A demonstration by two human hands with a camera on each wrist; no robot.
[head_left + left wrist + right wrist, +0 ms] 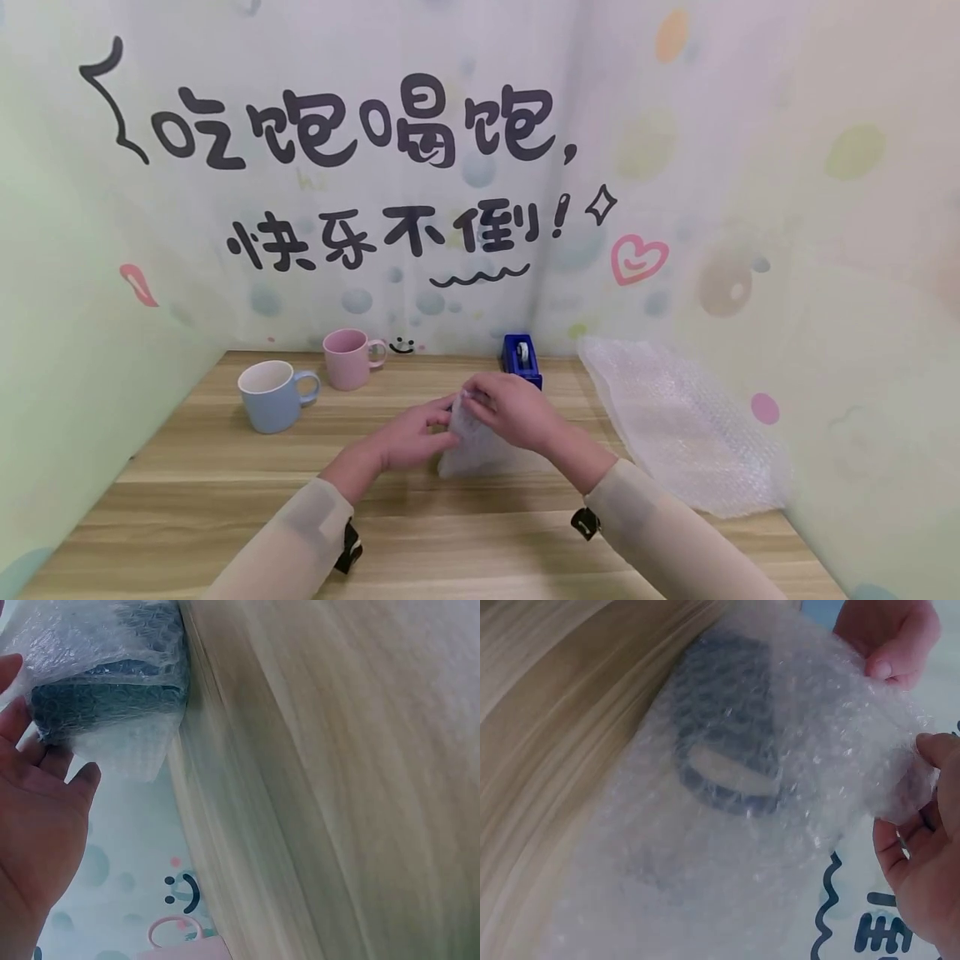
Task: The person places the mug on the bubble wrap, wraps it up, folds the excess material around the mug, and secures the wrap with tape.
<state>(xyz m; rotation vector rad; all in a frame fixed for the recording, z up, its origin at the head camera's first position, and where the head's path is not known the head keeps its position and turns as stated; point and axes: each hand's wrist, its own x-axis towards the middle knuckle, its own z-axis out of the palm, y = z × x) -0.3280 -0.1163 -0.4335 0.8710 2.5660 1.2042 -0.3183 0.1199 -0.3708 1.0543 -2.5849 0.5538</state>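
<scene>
A dark mug [724, 697] stands on the table wrapped in bubble wrap [476, 446], its handle showing through the plastic in the right wrist view. My left hand [411, 435] holds the wrapped mug from the left, with curled fingertips [56, 761] at its side. Over the top, my right hand [517, 410] pinches the wrap's upper edge between thumb and fingers. A loose length of the wrap trails away to the right, under my right forearm.
On the left stand a light blue mug [272, 404] and a pink mug [347, 362]. A blue tape dispenser [520, 360] sits behind my right hand. More bubble wrap sheets [686, 433] lie along the right side of the wooden table [450, 542], by the wall.
</scene>
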